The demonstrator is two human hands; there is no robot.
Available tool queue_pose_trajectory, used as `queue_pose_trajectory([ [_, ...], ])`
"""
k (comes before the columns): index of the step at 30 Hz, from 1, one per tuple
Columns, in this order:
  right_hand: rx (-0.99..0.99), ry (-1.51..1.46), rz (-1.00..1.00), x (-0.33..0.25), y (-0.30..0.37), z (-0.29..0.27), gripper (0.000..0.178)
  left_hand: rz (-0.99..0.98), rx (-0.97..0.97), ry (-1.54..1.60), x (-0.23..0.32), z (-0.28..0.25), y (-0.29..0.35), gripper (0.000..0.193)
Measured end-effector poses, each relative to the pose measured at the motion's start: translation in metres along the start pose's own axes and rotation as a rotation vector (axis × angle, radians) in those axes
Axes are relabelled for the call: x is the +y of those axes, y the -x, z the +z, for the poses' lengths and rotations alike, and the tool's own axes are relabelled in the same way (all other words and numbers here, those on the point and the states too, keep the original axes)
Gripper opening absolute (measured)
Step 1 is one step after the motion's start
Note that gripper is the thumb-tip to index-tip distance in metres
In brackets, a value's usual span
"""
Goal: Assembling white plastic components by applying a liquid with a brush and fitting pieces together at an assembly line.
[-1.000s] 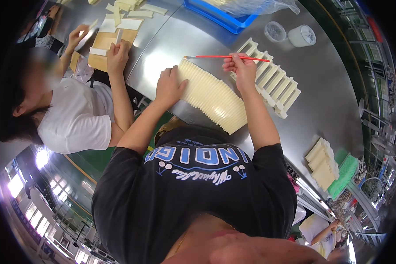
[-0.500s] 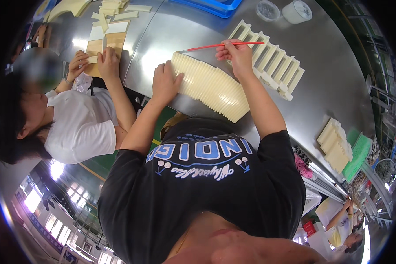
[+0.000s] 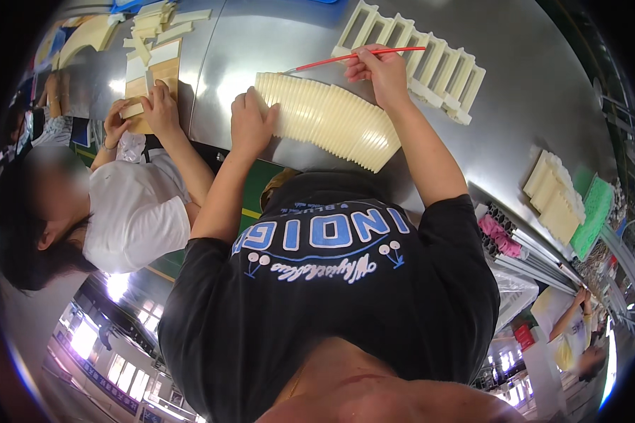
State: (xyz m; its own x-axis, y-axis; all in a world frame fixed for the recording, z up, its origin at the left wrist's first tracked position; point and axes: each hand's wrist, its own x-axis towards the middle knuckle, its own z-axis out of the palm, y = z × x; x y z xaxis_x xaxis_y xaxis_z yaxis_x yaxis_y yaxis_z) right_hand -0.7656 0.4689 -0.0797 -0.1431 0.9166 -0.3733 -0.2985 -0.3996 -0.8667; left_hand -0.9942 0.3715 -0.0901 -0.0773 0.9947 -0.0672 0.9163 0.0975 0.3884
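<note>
A row of thin cream strips (image 3: 324, 116), packed side by side in a gently curved block, lies on the metal table in front of me. My left hand (image 3: 252, 125) is bent around its left end, the thumb against the strips and the fingers at the outer side. Above the far side of the row, my right hand (image 3: 378, 69) pinches a slim red paintbrush (image 3: 324, 61) by its handle. The brush points left, its tip close to the far left edge of the strips; whether it touches them I cannot tell.
A cream slotted rack (image 3: 413, 60) stands beyond my right hand. To the left, a person in a white shirt (image 3: 137, 204) works at a brown board (image 3: 166, 72). Loose cream pieces (image 3: 152, 21) lie behind it. Cream blocks (image 3: 552, 197) and a green sponge-like pad (image 3: 593, 218) sit at far right.
The whole view has shifted, so the table things sit higher and farther left. The brush tip has moved slightly right along the row's far edge. Both hands keep their holds.
</note>
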Motion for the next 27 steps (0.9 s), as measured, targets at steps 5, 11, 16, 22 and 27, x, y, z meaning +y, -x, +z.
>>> queue_pose_trajectory([
  [5, 0.026, -0.003, -0.003, -0.003, 0.010, -0.013, 0.013, 0.014, -0.011, 0.007, -0.001, 0.001, -0.001, 0.055],
  [11, 0.017, -0.003, -0.005, -0.004, 0.021, -0.030, 0.013, 0.035, -0.003, -0.009, -0.003, 0.003, 0.000, 0.056],
  [16, 0.036, 0.004, -0.029, -0.008, 0.030, -0.043, 0.013, 0.040, -0.025, -0.006, 0.000, 0.001, -0.001, 0.057],
  [22, 0.062, 0.001, -0.022, -0.008, 0.037, -0.059, 0.014, 0.062, -0.025, -0.029, -0.003, 0.002, -0.001, 0.057],
  [27, 0.069, 0.011, -0.004, -0.011, 0.044, -0.072, 0.014, 0.056, -0.032, -0.039, 0.000, 0.000, -0.001, 0.057],
])
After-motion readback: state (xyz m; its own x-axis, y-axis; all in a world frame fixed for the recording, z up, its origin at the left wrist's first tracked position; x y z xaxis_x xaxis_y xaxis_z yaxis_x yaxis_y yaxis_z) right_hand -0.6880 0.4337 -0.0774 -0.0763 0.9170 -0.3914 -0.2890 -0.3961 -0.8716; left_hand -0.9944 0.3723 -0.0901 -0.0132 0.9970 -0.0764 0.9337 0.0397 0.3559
